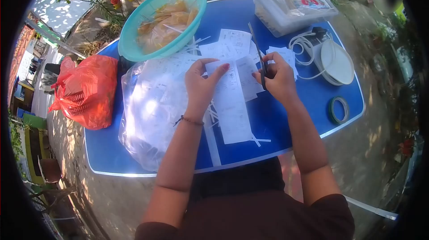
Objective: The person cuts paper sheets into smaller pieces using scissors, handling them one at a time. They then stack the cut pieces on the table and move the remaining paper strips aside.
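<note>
My left hand (203, 83) pinches the top of a long white printed paper strip (232, 117), which hangs down toward the table's near edge. In my right hand (278, 78) is a pair of dark-handled scissors (257, 45), blades pointing up and away to the left. The scissors are beside the strip's right side, apart from it as far as I can tell. Behind the hands lie more printed paper slips (235, 39), partly overlapping. A smaller paper stack (282, 56) is just beyond my right hand. Thin paper offcuts (260, 140) lie near the strip's lower end.
A clear plastic bag (154, 110) of papers lies left, beside a red plastic bag (89, 92). Behind stands a turquoise basin (129, 45) with packed food. A lidded clear box (286, 23), white corded device (335, 63) and green tape roll (338, 110) occupy the blue table's (279, 135) right side.
</note>
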The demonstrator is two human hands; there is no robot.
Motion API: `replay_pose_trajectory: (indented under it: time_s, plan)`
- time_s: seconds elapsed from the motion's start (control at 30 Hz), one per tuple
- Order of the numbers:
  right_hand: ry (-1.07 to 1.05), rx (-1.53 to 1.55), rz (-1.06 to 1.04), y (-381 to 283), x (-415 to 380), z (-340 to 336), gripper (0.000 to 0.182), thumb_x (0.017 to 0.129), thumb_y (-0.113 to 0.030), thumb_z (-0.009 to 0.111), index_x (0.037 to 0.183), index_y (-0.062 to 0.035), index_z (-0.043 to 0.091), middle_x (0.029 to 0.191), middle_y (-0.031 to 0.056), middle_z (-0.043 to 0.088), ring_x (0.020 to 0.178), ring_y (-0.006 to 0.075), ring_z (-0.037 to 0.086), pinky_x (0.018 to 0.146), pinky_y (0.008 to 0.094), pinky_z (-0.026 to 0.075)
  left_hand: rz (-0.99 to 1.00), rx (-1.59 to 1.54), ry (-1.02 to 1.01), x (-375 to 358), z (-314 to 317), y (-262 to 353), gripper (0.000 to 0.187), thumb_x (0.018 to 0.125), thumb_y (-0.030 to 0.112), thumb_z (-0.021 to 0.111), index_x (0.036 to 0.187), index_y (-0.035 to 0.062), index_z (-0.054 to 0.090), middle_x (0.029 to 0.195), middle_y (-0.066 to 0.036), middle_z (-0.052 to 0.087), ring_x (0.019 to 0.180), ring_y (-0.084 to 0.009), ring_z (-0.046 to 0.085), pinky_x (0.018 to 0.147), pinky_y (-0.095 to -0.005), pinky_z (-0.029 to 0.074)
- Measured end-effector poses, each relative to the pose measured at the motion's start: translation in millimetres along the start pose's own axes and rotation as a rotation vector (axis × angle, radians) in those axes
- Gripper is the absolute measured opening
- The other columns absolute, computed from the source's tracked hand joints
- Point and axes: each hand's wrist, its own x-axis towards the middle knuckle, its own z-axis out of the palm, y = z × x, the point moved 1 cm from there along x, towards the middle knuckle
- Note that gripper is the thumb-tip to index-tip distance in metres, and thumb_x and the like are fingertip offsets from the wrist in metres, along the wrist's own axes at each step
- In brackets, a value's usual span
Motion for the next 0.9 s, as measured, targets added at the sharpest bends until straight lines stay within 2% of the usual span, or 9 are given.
replay_pose_trajectory:
  time_s: [0.07, 0.17, 0.27, 0.4, 0.57, 0.7, 0.77, 0.8, 0.9]
  plan:
    - [0.1, -0.207, -0.132, 1, -1, 4, 0.041, 0.076, -0.013, 0.082, 0.108, -0.0071, 0.056, 0.081, 0.0046, 0.073, 0.071, 0.0187, 0.07, 0.061, 0.025, 0.05, 0.033, 0.105, -0.002, -5, 0, 6, 0.033, 0.082, 0.017, 0.079, 0.102, -0.0031, 0.063, 0.084, -0.012, 0.07, 0.065, -0.0114, 0.067, 0.052, -0.0181, 0.05]
    - [0.203, -0.156, -0.212, -11, -7, 8, 0.039, 0.075, -0.015, 0.082, 0.101, -0.0048, 0.056, 0.075, 0.0109, 0.072, 0.068, 0.0149, 0.07, 0.062, 0.0264, 0.05, 0.032, 0.078, 0.015, -9, -3, 3, 0.032, 0.081, 0.014, 0.08, 0.101, -0.0035, 0.062, 0.085, -0.013, 0.069, 0.065, -0.0118, 0.067, 0.053, -0.0183, 0.051]
    - [-0.037, 0.292, -0.153, -22, -12, 10, 0.042, 0.074, -0.015, 0.083, 0.102, -0.003, 0.055, 0.075, 0.0119, 0.072, 0.069, 0.013, 0.069, 0.063, 0.0247, 0.05, 0.036, 0.053, 0.017, -7, -5, 5, 0.034, 0.08, 0.013, 0.08, 0.103, -0.0036, 0.06, 0.088, -0.013, 0.069, 0.066, -0.0125, 0.067, 0.055, -0.0195, 0.053]
    - [-0.328, 0.371, -0.069, -26, -17, 18, 0.042, 0.074, -0.005, 0.081, 0.105, -0.0041, 0.054, 0.078, 0.0086, 0.07, 0.074, 0.0128, 0.068, 0.066, 0.0221, 0.051, 0.075, 0.007, -0.001, -8, -6, -3, 0.039, 0.081, 0.012, 0.079, 0.109, -0.0037, 0.057, 0.09, -0.015, 0.069, 0.071, -0.0145, 0.069, 0.058, -0.0215, 0.056]
    - [-0.233, 0.587, -0.056, -17, -17, 30, 0.043, 0.072, -0.01, 0.083, 0.103, -0.0039, 0.054, 0.076, 0.0078, 0.069, 0.064, 0.0087, 0.065, 0.058, 0.0182, 0.048, -0.035, -0.134, -0.049, -23, -7, 21, 0.051, 0.083, 0.006, 0.075, 0.126, -0.0023, 0.049, 0.111, -0.021, 0.064, 0.087, -0.0219, 0.071, 0.068, -0.0273, 0.06]
    - [-0.168, 0.632, 0.018, -19, -15, 23, 0.04, 0.074, -0.001, 0.078, 0.104, -0.0042, 0.053, 0.079, 0.0058, 0.067, 0.071, 0.0086, 0.065, 0.063, 0.0178, 0.049, 0.071, -0.179, -0.221, -46, -14, 21, 0.061, 0.082, 0.008, 0.075, 0.136, -0.0002, 0.046, 0.115, -0.021, 0.061, 0.095, -0.0244, 0.068, 0.079, -0.0311, 0.058]
    - [-0.179, 0.618, 0.002, -19, -15, 22, 0.04, 0.073, -0.005, 0.081, 0.103, -0.0041, 0.054, 0.077, 0.0065, 0.068, 0.066, 0.0082, 0.064, 0.058, 0.0174, 0.047, 0.087, -0.173, -0.357, -52, -19, 14, 0.061, 0.082, 0.006, 0.075, 0.137, 0.0004, 0.047, 0.117, -0.019, 0.061, 0.102, -0.0239, 0.066, 0.086, -0.0321, 0.056]
    - [-0.18, 0.611, -0.021, -19, -15, 23, 0.042, 0.072, -0.009, 0.083, 0.102, -0.0038, 0.054, 0.075, 0.0073, 0.068, 0.063, 0.0081, 0.064, 0.055, 0.0171, 0.046, 0.162, 0.012, -0.393, -50, -24, 9, 0.054, 0.082, 0.004, 0.074, 0.131, 0.0003, 0.054, 0.115, -0.015, 0.062, 0.106, -0.0215, 0.063, 0.091, -0.0314, 0.052]
    - [-0.305, 0.531, -0.03, -19, -13, 16, 0.044, 0.07, -0.015, 0.087, 0.098, -0.0032, 0.055, 0.067, 0.0069, 0.068, 0.056, 0.0075, 0.062, 0.051, 0.0167, 0.043, 0.071, -0.028, -0.437, -51, -33, 5, 0.054, 0.08, -0.003, 0.074, 0.13, -0.0014, 0.054, 0.123, -0.017, 0.059, 0.105, -0.0198, 0.064, 0.092, -0.0334, 0.054]
